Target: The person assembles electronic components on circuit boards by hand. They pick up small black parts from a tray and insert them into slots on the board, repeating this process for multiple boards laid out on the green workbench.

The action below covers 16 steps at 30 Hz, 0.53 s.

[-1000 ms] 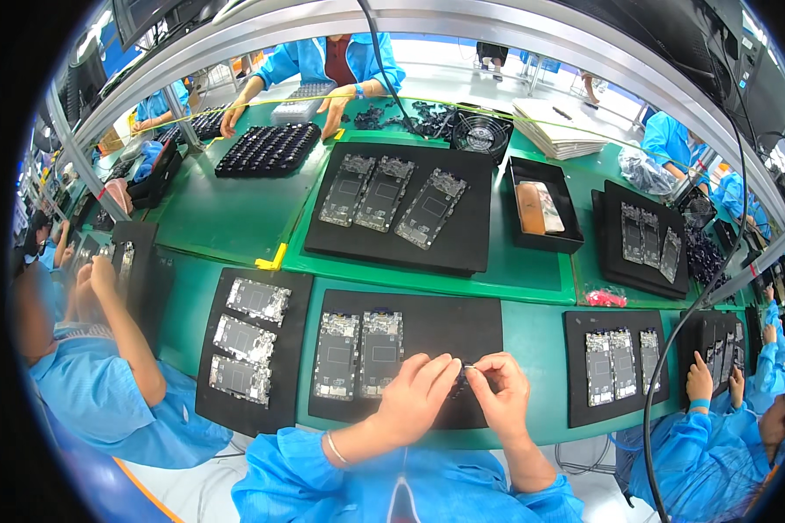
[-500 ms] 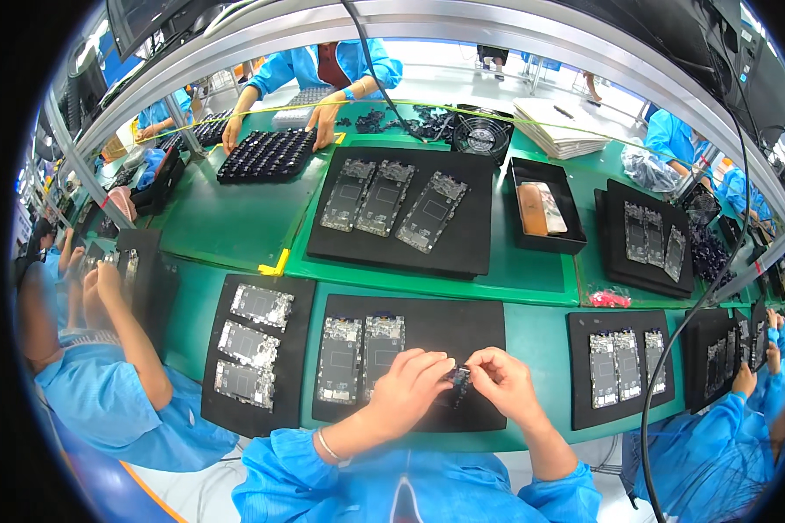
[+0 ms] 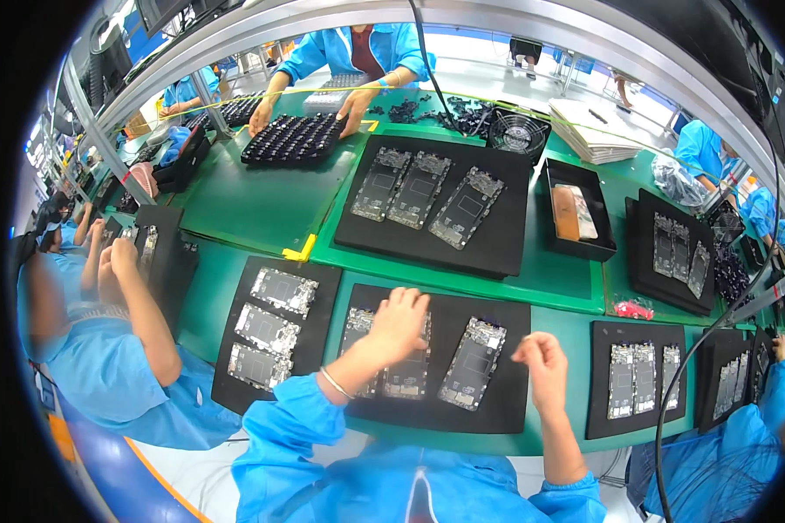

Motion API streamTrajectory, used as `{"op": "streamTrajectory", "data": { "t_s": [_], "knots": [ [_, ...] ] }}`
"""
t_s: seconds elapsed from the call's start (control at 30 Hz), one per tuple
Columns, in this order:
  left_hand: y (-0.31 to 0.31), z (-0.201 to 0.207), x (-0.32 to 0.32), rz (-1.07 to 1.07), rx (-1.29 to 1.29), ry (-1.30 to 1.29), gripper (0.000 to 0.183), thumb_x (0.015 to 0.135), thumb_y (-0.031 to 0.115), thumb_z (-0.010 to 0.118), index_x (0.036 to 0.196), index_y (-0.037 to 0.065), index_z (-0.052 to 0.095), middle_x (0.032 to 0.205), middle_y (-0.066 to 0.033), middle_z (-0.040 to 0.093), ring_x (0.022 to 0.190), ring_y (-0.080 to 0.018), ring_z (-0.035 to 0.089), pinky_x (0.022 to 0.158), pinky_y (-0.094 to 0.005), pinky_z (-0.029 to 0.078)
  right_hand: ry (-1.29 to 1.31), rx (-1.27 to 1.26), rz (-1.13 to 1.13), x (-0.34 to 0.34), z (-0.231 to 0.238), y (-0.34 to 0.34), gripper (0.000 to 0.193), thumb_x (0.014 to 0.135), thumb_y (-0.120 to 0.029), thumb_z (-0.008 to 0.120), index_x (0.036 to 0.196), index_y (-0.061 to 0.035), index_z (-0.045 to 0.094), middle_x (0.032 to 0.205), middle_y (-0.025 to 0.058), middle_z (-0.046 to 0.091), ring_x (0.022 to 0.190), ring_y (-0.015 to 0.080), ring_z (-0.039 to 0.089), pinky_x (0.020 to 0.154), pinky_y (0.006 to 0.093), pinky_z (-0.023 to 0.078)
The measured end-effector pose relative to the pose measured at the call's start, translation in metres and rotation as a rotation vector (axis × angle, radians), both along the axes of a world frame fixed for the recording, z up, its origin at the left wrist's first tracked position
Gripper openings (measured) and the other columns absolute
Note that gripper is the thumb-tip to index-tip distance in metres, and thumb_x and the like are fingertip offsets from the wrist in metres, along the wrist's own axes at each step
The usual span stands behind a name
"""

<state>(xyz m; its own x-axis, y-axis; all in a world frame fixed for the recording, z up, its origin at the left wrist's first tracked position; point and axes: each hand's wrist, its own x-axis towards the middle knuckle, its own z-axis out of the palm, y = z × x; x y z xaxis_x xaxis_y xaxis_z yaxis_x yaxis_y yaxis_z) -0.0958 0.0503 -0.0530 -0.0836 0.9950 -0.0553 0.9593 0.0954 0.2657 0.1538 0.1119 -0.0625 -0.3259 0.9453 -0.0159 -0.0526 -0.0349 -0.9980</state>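
On the black mat (image 3: 449, 305) before me lie three phone circuit boards. My left hand (image 3: 399, 327) is over the two left ones, its fingers stretched out and nothing visible in them. It partly covers the leftmost board (image 3: 358, 336) and the middle board (image 3: 406, 375). The third board (image 3: 473, 362) lies slightly tilted between my hands. Just beyond its right side, my right hand (image 3: 542, 359) is raised with thumb and fingers pinched together. Whether a small part is in that pinch, I cannot make out.
A second black mat (image 3: 445, 253) with three boards lies farther back. Beside it stands a black open box (image 3: 606, 248). A mat with boards (image 3: 270, 327) is at my left, another (image 3: 644, 379) at my right. Across the table a co-worker's hands hold a black tray (image 3: 292, 139). A cable hangs at right.
My hands have come apart; the right board now lies uncovered on the mat. The left hand moved forward over the other boards, the right moved aside to the right. The view shifted slightly.
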Motion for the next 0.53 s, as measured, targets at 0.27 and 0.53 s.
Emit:
{"op": "streamTrajectory", "data": {
  "t_s": [0.27, 0.53],
  "knots": [
    [-0.045, 0.031, -0.016, -0.157, 0.281, -0.345, 0.051, 0.067, 0.005, 0.073, 0.112, 0.004, 0.050, 0.114, -0.0131, 0.052, 0.109, -0.0332, 0.047, 0.093, -0.0405, 0.041, -0.107, -0.037, 0.238, -0.084, -0.006, -0.021, 0.008, 0.092, -0.007, 0.053, 0.092, 0.0008, 0.054, 0.086, 0.0072, 0.062, 0.077, 0.0144, 0.065, 0.071, 0.0259, 0.053],
    [-0.067, 0.029, -0.020, -0.147, 0.389, -0.396, 0.048, 0.069, 0.005, 0.072, 0.113, 0.005, 0.051, 0.117, -0.0133, 0.051, 0.114, -0.0330, 0.046, 0.096, -0.0405, 0.039, -0.125, 0.033, 0.314, -0.106, 0.011, -0.040, 0.011, 0.090, -0.010, 0.055, 0.096, -0.0003, 0.055, 0.085, 0.0037, 0.062, 0.078, 0.0084, 0.061, 0.073, 0.0218, 0.050]
  ]
}}
